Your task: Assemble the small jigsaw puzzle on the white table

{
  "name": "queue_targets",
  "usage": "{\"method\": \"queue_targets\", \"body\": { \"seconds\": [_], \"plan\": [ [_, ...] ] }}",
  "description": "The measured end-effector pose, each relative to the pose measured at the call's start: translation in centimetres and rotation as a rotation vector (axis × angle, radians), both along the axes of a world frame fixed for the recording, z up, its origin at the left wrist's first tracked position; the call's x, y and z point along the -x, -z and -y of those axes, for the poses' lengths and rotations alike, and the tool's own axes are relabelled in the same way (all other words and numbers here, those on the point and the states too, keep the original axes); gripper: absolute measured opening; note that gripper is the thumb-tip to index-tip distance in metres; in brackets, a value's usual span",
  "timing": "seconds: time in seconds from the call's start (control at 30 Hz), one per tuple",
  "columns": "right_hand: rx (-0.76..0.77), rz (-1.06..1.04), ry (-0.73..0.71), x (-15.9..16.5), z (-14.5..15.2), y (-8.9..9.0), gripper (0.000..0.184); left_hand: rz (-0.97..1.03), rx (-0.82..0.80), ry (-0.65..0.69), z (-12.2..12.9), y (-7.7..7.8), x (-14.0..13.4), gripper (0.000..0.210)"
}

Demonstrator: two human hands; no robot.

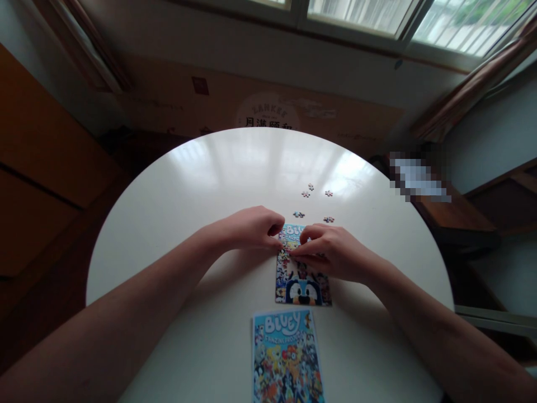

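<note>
A jigsaw puzzle (304, 292) with a Bluey cartoon picture lies flat on the white round table, a large blue dog face at its near end. Curled at its upper left edge, my left hand (258, 226) grips the border with thumb and fingers. My right hand (331, 249) reaches over the upper middle from the right and covers part of the picture. Its thumb and forefinger come together low on the surface; whatever is between them is too small to make out. Just beyond the puzzle lie loose puzzle pieces, among them a bluish piece (298, 214) and a darker piece (329, 219).
A printed Bluey picture sheet (288, 355) lies nearer me, below the puzzle. Farther back on the white table (218, 173) are more loose pieces (328, 193). A wooden cabinet (37, 168) stands left; a wooden chair or bench (457, 215) is at the right.
</note>
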State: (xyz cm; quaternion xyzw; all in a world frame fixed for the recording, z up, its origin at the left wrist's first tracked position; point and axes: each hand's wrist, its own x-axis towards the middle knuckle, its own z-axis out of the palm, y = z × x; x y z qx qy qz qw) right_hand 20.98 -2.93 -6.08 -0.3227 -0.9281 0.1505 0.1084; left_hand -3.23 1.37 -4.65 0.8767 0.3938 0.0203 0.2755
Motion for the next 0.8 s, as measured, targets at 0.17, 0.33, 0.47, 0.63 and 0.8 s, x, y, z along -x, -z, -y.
{"method": "queue_targets", "body": {
  "seconds": [0.17,0.33,0.47,0.63,0.8],
  "plan": [
    [0.119,-0.008,0.023,-0.4,-0.1,-0.2,0.023,0.004,-0.005,-0.012,0.0,0.1,0.0,0.028],
    [0.099,-0.332,0.038,-1.6,-1.0,-0.2,0.021,0.012,0.012,-0.016,0.0,0.2,0.1,0.027],
    [0.034,-0.292,0.036,-2.0,-1.1,-0.5,0.018,0.008,0.025,-0.024,0.0,0.0,0.0,0.028],
    [-0.050,-0.048,-0.058,-1.4,-0.8,-0.6,0.018,-0.022,0.030,-0.019,0.1,-0.3,-0.1,0.029],
    [-0.081,0.064,-0.099,-1.0,-0.6,-0.6,0.020,-0.043,0.010,0.002,-0.2,-0.1,0.0,0.031]
  ]
}}
